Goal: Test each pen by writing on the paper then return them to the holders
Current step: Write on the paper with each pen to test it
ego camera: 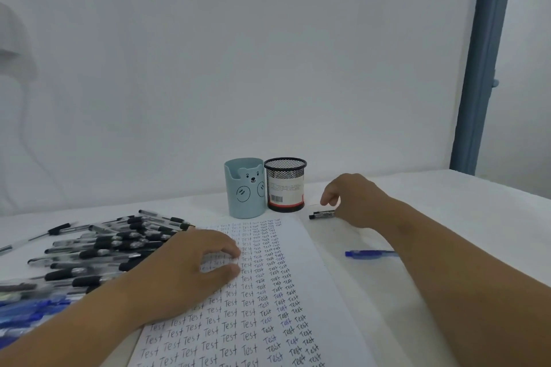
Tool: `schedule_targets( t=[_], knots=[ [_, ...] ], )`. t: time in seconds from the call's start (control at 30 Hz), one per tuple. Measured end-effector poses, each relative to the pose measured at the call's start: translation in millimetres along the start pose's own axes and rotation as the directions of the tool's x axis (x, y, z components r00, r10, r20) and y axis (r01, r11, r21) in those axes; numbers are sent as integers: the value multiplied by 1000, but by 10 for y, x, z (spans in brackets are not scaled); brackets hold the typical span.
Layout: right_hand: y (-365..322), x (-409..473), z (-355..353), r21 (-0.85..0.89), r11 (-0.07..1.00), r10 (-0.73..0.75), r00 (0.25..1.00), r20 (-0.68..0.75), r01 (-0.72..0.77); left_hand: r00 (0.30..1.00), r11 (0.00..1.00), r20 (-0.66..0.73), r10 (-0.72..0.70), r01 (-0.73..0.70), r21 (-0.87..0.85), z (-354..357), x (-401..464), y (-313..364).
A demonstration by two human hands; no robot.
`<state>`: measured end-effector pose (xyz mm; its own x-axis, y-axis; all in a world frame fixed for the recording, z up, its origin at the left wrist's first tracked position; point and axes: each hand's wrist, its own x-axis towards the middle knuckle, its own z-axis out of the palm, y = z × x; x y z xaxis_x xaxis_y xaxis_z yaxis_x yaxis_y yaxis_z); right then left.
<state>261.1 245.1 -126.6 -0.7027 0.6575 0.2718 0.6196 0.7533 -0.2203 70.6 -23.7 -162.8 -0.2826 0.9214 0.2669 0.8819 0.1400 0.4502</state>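
While my left hand [190, 268] rests with loosely curled fingers on the paper [268, 292], covered in rows of "Test", my right hand [354, 199] hovers at 1 o'clock, fingers bent over a black pen [322, 214]; contact unclear. The blue bear holder [245, 188] and mesh holder [285, 185] at 12 o'clock show no pens.

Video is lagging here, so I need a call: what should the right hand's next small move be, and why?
Probably close the right hand on the black pen lying just under its fingers and lift it. The hand hovers over that pen without gripping it yet, and the black mesh holder stands right beside it, while the left hand rests on the paper.
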Motion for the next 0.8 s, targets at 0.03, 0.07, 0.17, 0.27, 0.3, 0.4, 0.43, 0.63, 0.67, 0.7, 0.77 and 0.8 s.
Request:
schedule_targets(
  t=[0.03,0.07,0.17,0.27,0.3,0.4,0.43,0.63,0.67,0.7,0.77,0.8],
  knots=[
    [-64,-13,7,25,999,-38,999,-9,39,1000,1000,-11,1,-1,-1,-10,-15,12],
    [-154,-43,14,61,994,-92,995,-24,93,999,1000,-31,8,-7,15,-25,-21,36],
    [-561,-204,69,185,931,-314,949,-40,316,990,998,-140,17,-7,68,-149,-27,163],
    [-1026,-444,132,288,836,-496,868,33,467,954,998,-297,39,-24,54,-386,-23,221],
    [-1142,-504,159,303,808,-541,840,44,505,948,998,-316,35,-19,55,-481,-48,227],
    [-1345,-627,233,303,750,-630,775,54,588,970,996,-241,0,21,84,-740,-217,224],
    [-1374,-659,261,300,743,-641,765,61,598,980,996,-198,-22,39,86,-811,-315,218],
    [-1459,-778,372,267,693,-707,704,67,670,991,971,-69,-118,130,200,-1070,-962,-7],
    [-1479,-779,383,251,688,-714,696,72,681,990,960,-65,-126,138,244,-1086,-1049,-55],
    [-1495,-777,400,238,688,-716,694,74,685,988,948,-60,-143,154,280,-1099,-1125,-109],
    [-1495,-780,418,230,695,-710,700,71,682,980,933,-46,-195,200,300,-1112,-1244,-190],
    [-1490,-782,428,232,695,-710,702,65,681,976,930,-37,-215,216,297,-1121,-1291,-235]
  ],
)
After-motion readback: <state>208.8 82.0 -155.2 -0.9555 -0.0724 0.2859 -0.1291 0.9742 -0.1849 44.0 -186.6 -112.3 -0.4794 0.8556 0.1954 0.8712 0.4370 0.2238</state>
